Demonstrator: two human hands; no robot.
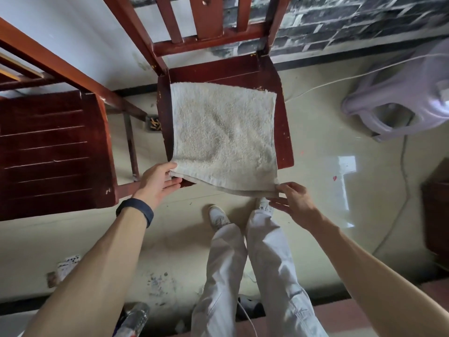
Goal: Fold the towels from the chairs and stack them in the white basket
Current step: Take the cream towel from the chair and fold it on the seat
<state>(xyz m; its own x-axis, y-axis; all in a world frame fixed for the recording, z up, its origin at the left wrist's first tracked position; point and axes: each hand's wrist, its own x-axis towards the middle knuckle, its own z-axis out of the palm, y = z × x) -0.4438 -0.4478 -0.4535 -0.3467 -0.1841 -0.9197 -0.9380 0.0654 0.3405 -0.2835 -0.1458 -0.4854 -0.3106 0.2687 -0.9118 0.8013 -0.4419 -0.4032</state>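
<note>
the towel (224, 136) lies flat on the chair seat (283, 132) ahead of me, its near edge hanging over the front. my left hand (158, 182) pinches the near left corner, my right hand (295, 203) the near right, both equally close.
</note>
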